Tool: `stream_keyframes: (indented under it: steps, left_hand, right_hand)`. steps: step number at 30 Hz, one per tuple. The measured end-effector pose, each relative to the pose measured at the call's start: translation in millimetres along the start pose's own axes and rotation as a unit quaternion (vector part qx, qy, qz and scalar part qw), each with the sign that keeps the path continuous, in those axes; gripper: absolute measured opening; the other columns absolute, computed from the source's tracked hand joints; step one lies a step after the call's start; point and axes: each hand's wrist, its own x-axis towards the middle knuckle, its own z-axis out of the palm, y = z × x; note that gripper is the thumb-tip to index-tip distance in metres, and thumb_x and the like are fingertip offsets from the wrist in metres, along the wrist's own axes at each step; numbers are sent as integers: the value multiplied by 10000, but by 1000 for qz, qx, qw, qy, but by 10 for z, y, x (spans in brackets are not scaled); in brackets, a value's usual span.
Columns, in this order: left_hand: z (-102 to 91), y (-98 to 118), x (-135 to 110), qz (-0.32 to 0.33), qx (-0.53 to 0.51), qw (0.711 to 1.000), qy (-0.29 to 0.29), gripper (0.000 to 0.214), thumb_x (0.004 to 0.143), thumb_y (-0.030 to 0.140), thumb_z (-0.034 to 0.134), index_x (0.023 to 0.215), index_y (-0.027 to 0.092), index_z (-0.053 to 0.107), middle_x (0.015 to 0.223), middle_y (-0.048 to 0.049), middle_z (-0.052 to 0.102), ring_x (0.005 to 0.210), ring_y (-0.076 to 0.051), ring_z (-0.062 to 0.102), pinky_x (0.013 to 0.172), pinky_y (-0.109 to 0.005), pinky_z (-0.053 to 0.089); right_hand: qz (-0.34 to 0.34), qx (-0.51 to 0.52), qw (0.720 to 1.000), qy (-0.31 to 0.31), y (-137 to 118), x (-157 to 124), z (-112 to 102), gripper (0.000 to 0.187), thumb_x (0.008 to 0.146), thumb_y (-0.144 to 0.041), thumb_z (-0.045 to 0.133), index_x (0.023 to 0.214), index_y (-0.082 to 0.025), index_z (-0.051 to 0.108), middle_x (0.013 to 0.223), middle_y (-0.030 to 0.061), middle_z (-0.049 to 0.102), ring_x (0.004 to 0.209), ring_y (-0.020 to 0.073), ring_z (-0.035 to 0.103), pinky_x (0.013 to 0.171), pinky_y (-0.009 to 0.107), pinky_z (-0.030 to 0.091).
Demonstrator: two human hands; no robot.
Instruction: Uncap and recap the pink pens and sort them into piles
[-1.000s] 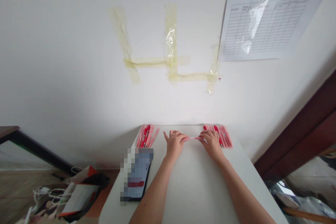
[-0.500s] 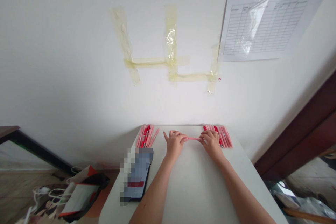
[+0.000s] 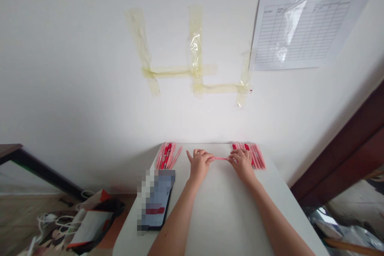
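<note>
A thin pink pen is held level between my two hands over the far part of the white table. My left hand pinches its left end, with the little finger sticking out. My right hand pinches its right end, fingers curled. A row of pink and red pens lies at the far left of the table. Another row of pink and red pens lies at the far right, just behind my right hand.
A dark phone lies at the table's left edge. The wall behind carries strips of yellowed tape and a printed grid sheet. Bags and cables lie on the floor at the left; a brown door frame stands at the right.
</note>
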Motion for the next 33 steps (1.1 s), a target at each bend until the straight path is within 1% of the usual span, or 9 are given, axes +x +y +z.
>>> stream_keyframes:
  steps: [7, 11, 13, 16, 18, 22, 27, 31, 33]
  left_hand:
    - [-22, 17, 2, -7, -2, 1000, -2, 126, 886, 353, 612, 904, 361, 736, 955, 7, 700, 1108, -222, 503, 1142, -708, -15]
    - [-25, 17, 6, -5, -5, 1000, 6, 126, 889, 355, 608, 896, 367, 733, 948, 25, 700, 1102, -210, 503, 1149, -694, -15]
    - [-29, 19, 7, -6, -4, 1000, 9, 125, 889, 357, 609, 893, 364, 734, 949, 25, 700, 1104, -207, 504, 1153, -687, -15]
    - [-35, 26, 5, -8, 0, 1000, 7, 126, 887, 348, 613, 895, 357, 738, 956, 13, 700, 1106, -207, 508, 1156, -683, -16]
    - [-37, 30, 5, -8, 4, 1000, 7, 121, 882, 335, 620, 890, 356, 739, 958, 11, 700, 1102, -208, 513, 1156, -686, -10]
    - [-42, 31, 9, -13, 8, 1000, 12, 114, 876, 330, 629, 886, 359, 738, 956, 18, 700, 1097, -208, 518, 1155, -690, 9]
    - [-52, 33, 13, -12, 6, 1000, 16, 122, 885, 350, 616, 895, 359, 737, 963, 16, 702, 1101, -205, 516, 1158, -681, 6]
    - [-45, 31, 8, -8, 4, 1000, 19, 107, 872, 331, 637, 896, 361, 737, 954, 19, 697, 1090, -202, 516, 1159, -679, 0]
    - [-42, 26, 7, -9, 3, 1000, 20, 110, 875, 337, 632, 895, 360, 738, 952, 18, 695, 1089, -204, 516, 1156, -685, -1]
  right_hand:
    - [-5, 30, 1000, 2, -2, 18, -24, 317, 898, -558, 547, 957, -273, 673, 1044, 62, 673, 1072, 286, 522, 1013, 527, 350]
    - [13, 18, 1000, -7, -26, 12, -51, 386, 889, -583, 546, 1109, -285, 653, 1119, 67, 657, 1114, 290, 496, 1016, 518, 343]
    - [20, 9, 1000, -14, -28, 10, -58, 353, 926, -557, 494, 1062, -289, 680, 1128, 65, 653, 1116, 287, 491, 1009, 511, 343]
    - [9, 8, 1000, -19, -19, 16, -60, 354, 953, -517, 460, 883, -266, 701, 1070, 64, 668, 1083, 280, 504, 998, 504, 345]
    - [-3, 16, 1000, -7, -11, 23, -58, 339, 945, -514, 481, 876, -257, 692, 1029, 66, 678, 1069, 278, 513, 992, 500, 353]
    - [-14, 27, 1000, 6, -7, 25, -60, 320, 914, -544, 524, 956, -267, 679, 1024, 65, 678, 1083, 283, 522, 992, 500, 366]
    - [25, 17, 1000, -8, -5, 5, -55, 414, 903, -586, 513, 1154, -286, 646, 1109, 80, 657, 1111, 301, 496, 974, 513, 378]
    - [17, 15, 999, -24, -3, 10, -48, 392, 947, -556, 439, 901, -264, 697, 1077, 79, 657, 1103, 297, 486, 992, 521, 357]
    - [8, 22, 1000, -19, -11, 19, -52, 374, 941, -551, 461, 876, -252, 677, 1051, 75, 665, 1094, 291, 490, 998, 514, 357]
